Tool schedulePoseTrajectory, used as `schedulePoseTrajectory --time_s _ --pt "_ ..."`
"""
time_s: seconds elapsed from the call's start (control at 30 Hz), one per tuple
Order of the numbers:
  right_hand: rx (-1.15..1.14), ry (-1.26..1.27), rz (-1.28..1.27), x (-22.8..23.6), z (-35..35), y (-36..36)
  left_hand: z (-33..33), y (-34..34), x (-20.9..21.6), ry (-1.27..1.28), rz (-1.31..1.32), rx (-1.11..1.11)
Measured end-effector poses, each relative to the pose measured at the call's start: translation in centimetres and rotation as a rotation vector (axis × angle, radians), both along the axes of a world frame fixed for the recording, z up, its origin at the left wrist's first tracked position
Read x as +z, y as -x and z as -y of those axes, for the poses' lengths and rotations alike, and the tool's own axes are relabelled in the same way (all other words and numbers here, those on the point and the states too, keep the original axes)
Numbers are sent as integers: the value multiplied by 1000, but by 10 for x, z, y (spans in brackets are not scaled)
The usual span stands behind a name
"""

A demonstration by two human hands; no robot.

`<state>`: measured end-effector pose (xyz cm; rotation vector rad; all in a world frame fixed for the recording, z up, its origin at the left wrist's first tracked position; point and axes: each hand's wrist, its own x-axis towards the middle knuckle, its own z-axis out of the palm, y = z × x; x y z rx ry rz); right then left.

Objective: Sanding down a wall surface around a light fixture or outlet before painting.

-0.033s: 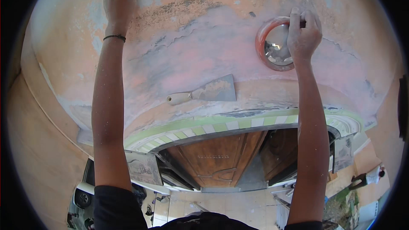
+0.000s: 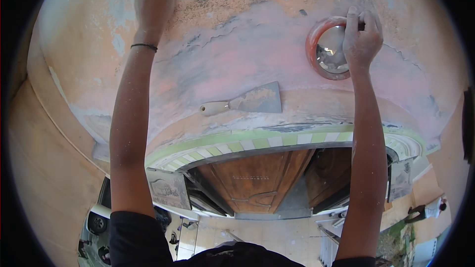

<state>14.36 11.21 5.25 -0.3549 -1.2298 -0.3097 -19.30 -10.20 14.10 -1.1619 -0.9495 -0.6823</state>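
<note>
A round, red-rimmed disc (image 2: 328, 53) with a mirror-like silvery face sits partly behind the right fingers (image 2: 352, 22).

Wall (image 2: 222, 64): matt, plaster-like; peach paint worn through in blotches, pink and grey patches chalky and smeared, with ragged cracks and a rough, dark-pitted band near the top. Putty knife (image 2: 242, 103): flat, dull grey metal blade coated in dried, peach-toned residue; pale handle matt, material undetermined. Round red-rimmed piece (image 2: 332, 53): mirror-bright, smooth centre, apparently metal; rim scuffed and smeared with pale residue. Right hand (image 2: 364, 42): skin filmed with pale dust. Door (image 2: 252, 180): brown wood, moulded panels, low sheen. Arch trim (image 2: 261, 143): painted green and white, powdery along its upper edge. Sleeve (image 2: 136, 237): black cloth, matt.
</note>
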Motion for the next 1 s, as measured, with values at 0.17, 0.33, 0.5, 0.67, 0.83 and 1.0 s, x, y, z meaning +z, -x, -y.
schedulePoseTrajectory --time_s 0.17,0.33,0.5,0.67,0.83,1.0 --pt "-11 27 8 -10 -23 -5 5 -16 -114 312 -79 6" --pt "30 38 6 -8 -15 9 65 89 -87 -233 404 -53" --pt "6 50 7 -11 -16 -6 56 45 -146 201 154 -15" --pt "15 67 0 -6 -14 4 105 134 -133 -140 710 -52" --pt "18 63 -1 -9 -25 -4 88 71 -183 271 269 -53" --pt "25 82 -4 -6 -15 3 112 124 -148 -226 948 -304"
